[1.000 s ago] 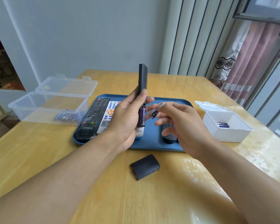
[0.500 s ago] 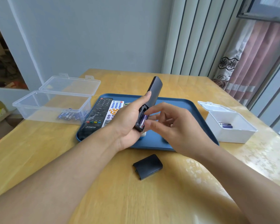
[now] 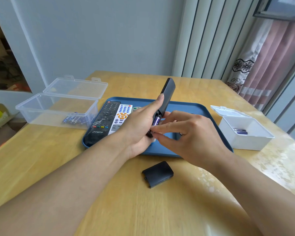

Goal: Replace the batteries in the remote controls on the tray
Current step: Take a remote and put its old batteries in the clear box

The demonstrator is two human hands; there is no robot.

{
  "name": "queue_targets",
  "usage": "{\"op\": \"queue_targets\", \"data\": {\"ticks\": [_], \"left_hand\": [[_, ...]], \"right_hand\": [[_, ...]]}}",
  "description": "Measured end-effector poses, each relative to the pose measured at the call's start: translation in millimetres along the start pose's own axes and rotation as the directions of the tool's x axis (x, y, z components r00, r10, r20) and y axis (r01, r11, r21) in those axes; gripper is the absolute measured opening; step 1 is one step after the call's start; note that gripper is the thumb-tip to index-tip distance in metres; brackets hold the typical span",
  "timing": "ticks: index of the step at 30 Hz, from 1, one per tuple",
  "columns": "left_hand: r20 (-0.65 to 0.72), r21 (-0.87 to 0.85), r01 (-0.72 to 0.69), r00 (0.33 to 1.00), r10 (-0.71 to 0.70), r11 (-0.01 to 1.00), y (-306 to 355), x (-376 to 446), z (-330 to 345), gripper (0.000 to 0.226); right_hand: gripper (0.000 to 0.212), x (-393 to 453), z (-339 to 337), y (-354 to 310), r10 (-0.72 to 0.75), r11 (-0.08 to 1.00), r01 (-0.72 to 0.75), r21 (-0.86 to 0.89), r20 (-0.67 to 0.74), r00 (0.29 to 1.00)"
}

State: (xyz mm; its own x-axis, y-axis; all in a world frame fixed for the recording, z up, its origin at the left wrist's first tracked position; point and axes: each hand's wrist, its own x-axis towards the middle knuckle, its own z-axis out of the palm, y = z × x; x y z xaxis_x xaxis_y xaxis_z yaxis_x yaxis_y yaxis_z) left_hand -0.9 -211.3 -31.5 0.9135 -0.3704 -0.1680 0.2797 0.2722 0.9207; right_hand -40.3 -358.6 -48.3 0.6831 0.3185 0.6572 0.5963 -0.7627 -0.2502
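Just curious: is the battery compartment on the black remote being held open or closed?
Open: a purple battery shows inside the black remote, and its cover lies on the table.

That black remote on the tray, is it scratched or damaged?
The black remote on the blue tray has a whitish scuffed patch on its lower buttons; cause unclear. Also loose: a black battery cover lies alone on the table, off the remote that the left hand holds.

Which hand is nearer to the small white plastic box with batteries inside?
The right hand. It is over the blue tray, just beside the small white plastic box. The left hand grips the black remote farther away, beyond the right hand.
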Motion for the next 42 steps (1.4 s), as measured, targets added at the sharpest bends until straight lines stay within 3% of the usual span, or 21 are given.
{"op": "queue_targets", "data": {"ticks": [4,9,15,18,20,21,22,23,24,26,27,29,31,33,37,40,42], "left_hand": [[-0.071,-0.061,-0.054,0.996,0.05,0.997,-3,3,4,0.045],[-0.127,-0.089,-0.022,0.992,0.011,0.996,2,7,1,0.051],[-0.049,-0.091,0.071,0.996,-0.075,0.993,6,6,-5,0.047],[0.0,-0.109,0.081,0.997,-0.082,0.991,5,3,-4,0.045],[0.006,-0.113,0.064,0.998,-0.064,0.991,5,2,-4,0.051],[-0.004,-0.118,0.044,0.999,-0.045,0.992,5,3,-5,0.052],[-0.03,-0.135,0.018,0.999,-0.023,0.991,6,4,-6,0.051],[-0.074,-0.176,-0.009,0.997,-0.004,0.984,8,6,-7,0.051],[-0.123,-0.227,-0.039,0.992,0.012,0.973,9,9,-9,0.051],[-0.191,-0.293,-0.092,0.981,0.036,0.952,13,15,-13,0.046],[-0.207,-0.318,-0.11,0.977,0.044,0.942,16,17,-15,0.042],[-0.23,-0.367,-0.137,0.972,0.053,0.92,19,18,-19,0.035],[-0.255,-0.396,-0.158,0.965,0.057,0.905,21,19,-20,0.032],[-0.283,-0.424,-0.194,0.956,0.074,0.885,23,19,-21,0.03],[-0.383,-0.435,-0.318,0.912,0.147,0.842,34,12,-25,0.028],[-0.455,-0.365,-0.436,0.854,0.251,0.822,47,3,-41,0.025],[-0.494,-0.272,-0.522,0.797,0.348,0.809,58,-4,-63,0.023]], "right_hand": [[0.016,2,5,-4,-0.064,0.991,0.053,-0.124,-0.084,0.994],[0.02,5,10,-8,-0.122,0.975,0.087,-0.206,-0.165,0.979],[0.022,4,3,7,-0.189,0.971,0.191,-0.14,0.029,0.981],[0.021,5,-2,11,-0.192,0.975,0.196,-0.105,0.041,0.98],[0.017,7,-4,5,-0.106,0.994,0.106,-0.007,-0.007,0.994],[0.013,8,-7,0,0.007,0.993,-0.004,0.12,-0.025,1.0],[0.01,10,-10,-3,0.159,0.941,-0.151,0.304,0.0,0.987],[0.007,13,-15,-7,0.318,0.796,-0.317,0.515,0.089,0.944],[0.006,16,-18,-6,0.447,0.562,-0.471,0.68,0.229,0.865],[0.012,19,-24,0,0.554,0.123,-0.623,0.772,0.467,0.689],[0.016,20,-27,3,0.572,-0.002,-0.644,0.765,0.529,0.627],[0.023,23,-29,6,0.578,-0.138,-0.654,0.743,0.597,0.556],[0.023,22,-29,9,0.568,-0.186,-0.663,0.725,0.63,0.529],[0.017,21,-30,11,0.538,-0.156,-0.693,0.704,0.649,0.538],[0.015,33,-27,11,0.481,0.059,-0.81,0.583,0.695,0.535],[0.015,62,-19,0,0.383,0.408,-0.836,0.367,0.762,0.522],[0.017,91,-12,-13,0.332,0.646,-0.739,0.193,0.8,0.499]]}}
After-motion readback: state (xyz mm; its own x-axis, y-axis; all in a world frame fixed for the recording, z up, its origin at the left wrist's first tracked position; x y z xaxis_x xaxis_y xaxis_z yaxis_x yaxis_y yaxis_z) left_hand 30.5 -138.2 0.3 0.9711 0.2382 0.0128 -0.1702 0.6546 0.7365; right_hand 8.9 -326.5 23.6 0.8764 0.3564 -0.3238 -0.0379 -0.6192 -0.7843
